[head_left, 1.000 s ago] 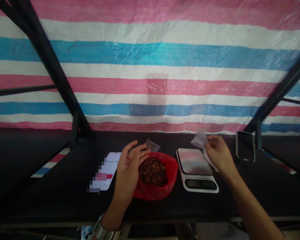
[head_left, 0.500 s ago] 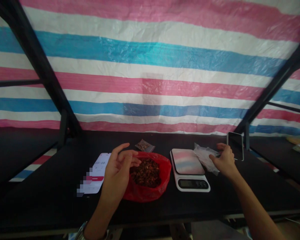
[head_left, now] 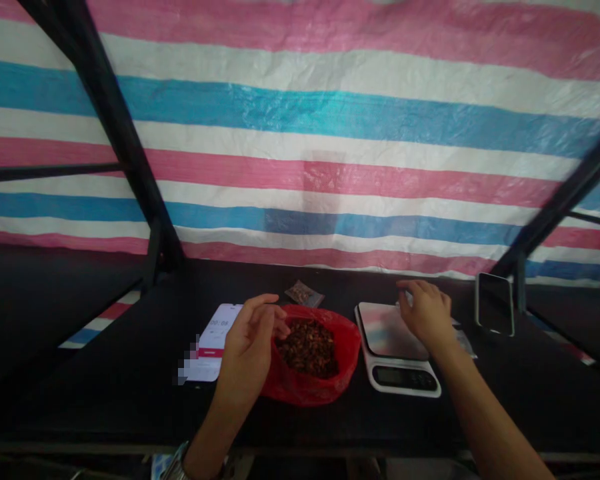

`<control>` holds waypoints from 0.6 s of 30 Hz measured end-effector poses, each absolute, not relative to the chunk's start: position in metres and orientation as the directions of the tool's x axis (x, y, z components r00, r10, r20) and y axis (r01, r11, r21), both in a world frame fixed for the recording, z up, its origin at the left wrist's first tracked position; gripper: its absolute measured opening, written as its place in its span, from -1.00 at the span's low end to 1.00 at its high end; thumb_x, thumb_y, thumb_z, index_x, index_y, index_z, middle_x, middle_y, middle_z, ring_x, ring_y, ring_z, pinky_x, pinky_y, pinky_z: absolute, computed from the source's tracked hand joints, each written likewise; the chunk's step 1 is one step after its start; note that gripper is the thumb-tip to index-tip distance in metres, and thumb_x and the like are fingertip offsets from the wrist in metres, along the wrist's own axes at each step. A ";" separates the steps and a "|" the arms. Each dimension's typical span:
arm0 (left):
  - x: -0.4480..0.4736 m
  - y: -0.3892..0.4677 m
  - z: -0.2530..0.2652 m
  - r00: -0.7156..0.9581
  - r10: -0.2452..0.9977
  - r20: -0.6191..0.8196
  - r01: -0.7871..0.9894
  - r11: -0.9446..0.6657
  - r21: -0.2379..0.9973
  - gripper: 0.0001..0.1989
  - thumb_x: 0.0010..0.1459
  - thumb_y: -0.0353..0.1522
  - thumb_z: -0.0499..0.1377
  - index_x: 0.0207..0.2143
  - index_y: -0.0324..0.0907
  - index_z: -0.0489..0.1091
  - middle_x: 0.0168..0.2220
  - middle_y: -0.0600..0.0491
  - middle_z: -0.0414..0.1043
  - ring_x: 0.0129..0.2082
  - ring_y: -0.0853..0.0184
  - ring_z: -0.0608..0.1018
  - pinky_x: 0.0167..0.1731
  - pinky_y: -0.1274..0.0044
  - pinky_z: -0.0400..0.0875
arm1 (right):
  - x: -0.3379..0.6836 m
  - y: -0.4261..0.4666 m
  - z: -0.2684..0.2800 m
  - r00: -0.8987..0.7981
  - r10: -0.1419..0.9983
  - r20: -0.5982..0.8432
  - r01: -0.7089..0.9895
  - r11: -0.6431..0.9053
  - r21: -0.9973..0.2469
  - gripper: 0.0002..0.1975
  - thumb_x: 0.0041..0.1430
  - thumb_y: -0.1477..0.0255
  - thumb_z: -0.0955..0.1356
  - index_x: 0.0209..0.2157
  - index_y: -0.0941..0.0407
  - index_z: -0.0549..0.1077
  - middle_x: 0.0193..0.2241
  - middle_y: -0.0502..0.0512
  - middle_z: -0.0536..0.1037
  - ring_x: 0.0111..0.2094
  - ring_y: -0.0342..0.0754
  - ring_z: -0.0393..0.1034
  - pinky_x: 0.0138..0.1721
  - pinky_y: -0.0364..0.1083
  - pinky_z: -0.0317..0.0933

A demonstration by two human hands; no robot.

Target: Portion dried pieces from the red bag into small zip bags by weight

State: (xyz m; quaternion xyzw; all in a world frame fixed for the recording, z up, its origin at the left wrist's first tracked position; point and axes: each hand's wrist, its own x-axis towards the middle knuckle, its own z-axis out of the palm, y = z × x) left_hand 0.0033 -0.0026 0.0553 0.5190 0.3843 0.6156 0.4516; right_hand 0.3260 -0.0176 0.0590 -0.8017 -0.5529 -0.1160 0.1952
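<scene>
Red bag: the thin red plastic bag [head_left: 313, 373] sits at lower centre of the frame on the black worktop [head_left: 105, 387], open, with brown dried pieces [head_left: 307, 345] heaped inside.
Left hand: the left hand [head_left: 250, 340] hovers at the bag's left rim, fingers [head_left: 275, 319] curled together over the heap; whether they pinch any pieces I cannot tell.
Right hand: the right hand [head_left: 425, 313] lies over the far right edge of the kitchen scale [head_left: 397, 347], fingers loosely spread, on or just above clear small bags [head_left: 463, 337] right of the scale; grip unclear.
Nearby: a lit phone [head_left: 215, 340] left of the bag, a small filled packet [head_left: 304, 293] behind it, a dark phone [head_left: 495, 303] at right.
Risk, spill: the floppy bag wall could fold under the left wrist and shed pieces onto the worktop.
Risk, scale: the right hand's weight on the platform could upset the reading.
</scene>
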 end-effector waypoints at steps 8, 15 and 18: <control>0.013 -0.023 0.050 0.160 0.938 0.308 -0.020 -0.309 0.951 -0.77 0.40 -0.20 0.12 -0.14 -0.10 0.51 -0.35 0.11 0.49 -0.40 0.39 0.56 -0.35 0.56 0.48 | 0.220 0.059 0.062 -0.203 0.962 0.183 0.967 0.227 -0.120 -0.69 0.30 0.59 0.39 -0.08 -0.04 0.70 0.03 0.06 0.71 0.16 0.03 0.47 0.16 -0.06 0.17; 0.008 -0.022 0.050 0.152 0.938 0.311 0.030 -0.319 0.947 -0.80 0.39 -0.24 0.12 -0.15 -0.09 0.51 -0.35 0.12 0.49 -0.38 0.39 0.55 -0.33 0.57 0.48 | 0.210 0.067 0.049 -0.142 0.972 0.189 0.952 0.186 -0.242 -0.82 0.27 0.57 0.44 -0.37 0.11 0.70 -0.17 0.29 0.75 0.04 0.21 0.55 0.12 0.07 0.20; 0.011 -0.021 0.052 0.124 0.947 0.297 -0.020 -0.296 0.955 -0.81 0.36 -0.22 0.14 -0.18 -0.10 0.50 -0.38 0.13 0.49 -0.42 0.39 0.56 -0.36 0.58 0.48 | 0.214 0.062 0.052 -0.029 0.965 0.259 0.912 0.132 -0.389 -0.79 0.36 0.50 0.38 -0.26 0.12 0.70 -0.15 0.27 0.76 -0.03 0.18 0.59 0.06 0.07 0.27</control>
